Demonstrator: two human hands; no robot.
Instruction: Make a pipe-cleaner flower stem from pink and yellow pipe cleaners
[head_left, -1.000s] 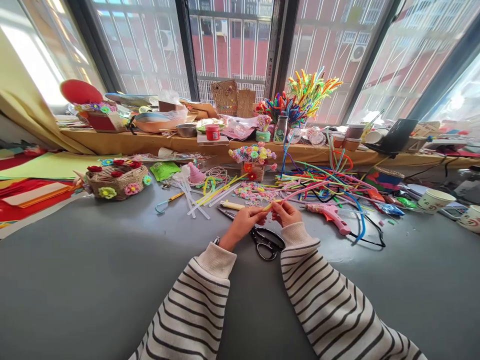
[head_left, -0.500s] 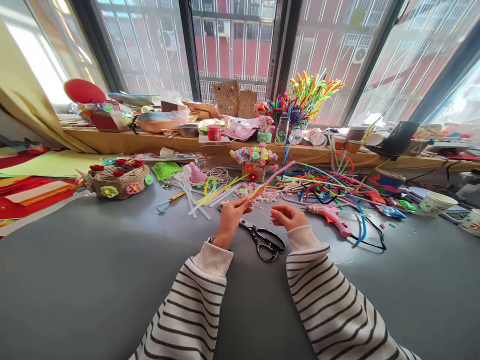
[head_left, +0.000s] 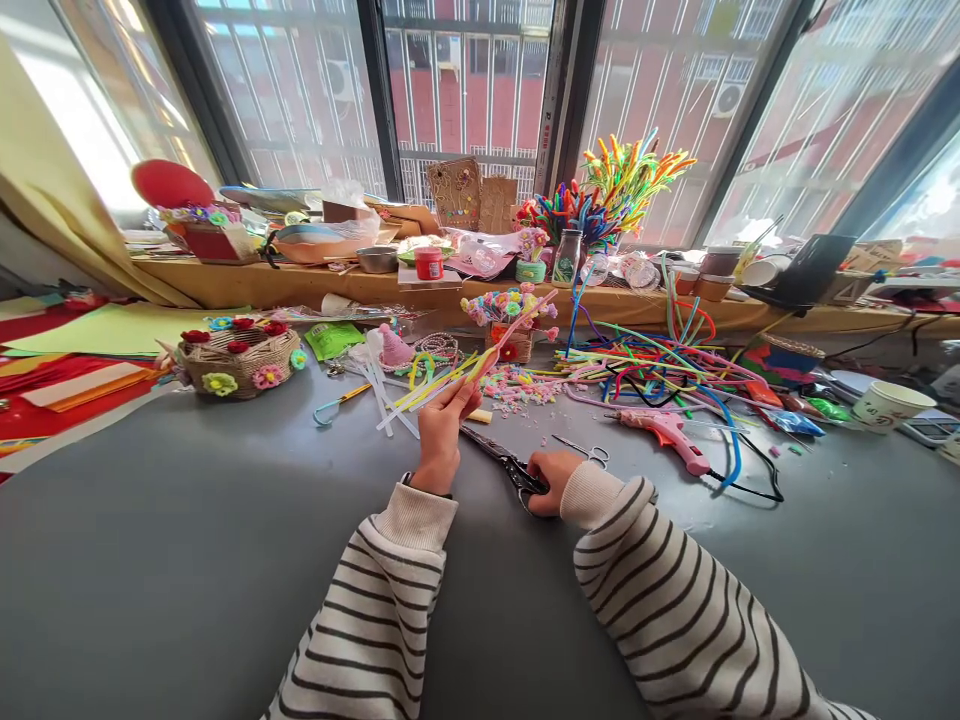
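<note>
Between the fingertips of my left hand point(head_left: 441, 430) is a bundle of pink and yellow pipe cleaners point(head_left: 504, 342), pointing up and to the right. My right hand point(head_left: 553, 482) is closed around the handles of large black scissors point(head_left: 517, 472), which lie low over the grey table with their blades toward my left hand. Just beyond my right hand lies a small pair of metal scissors point(head_left: 585, 448). Past my left hand is a pile of small pink and yellow cut pieces point(head_left: 525, 385). A short pale stick point(head_left: 480, 417) lies close to my left fingers.
A pink glue gun point(head_left: 671, 440) with a black cord lies on the right, before a heap of coloured pipe cleaners point(head_left: 645, 365). A woven basket point(head_left: 240, 370) with flowers stands left. Clear glue sticks point(head_left: 382, 390) and a paper cup point(head_left: 892, 403) are also on the table point(head_left: 187, 560).
My right hand has moved down and taken hold of the black scissors' handles. My left hand has shifted slightly left, and the pipe cleaners now point more steeply upward.
</note>
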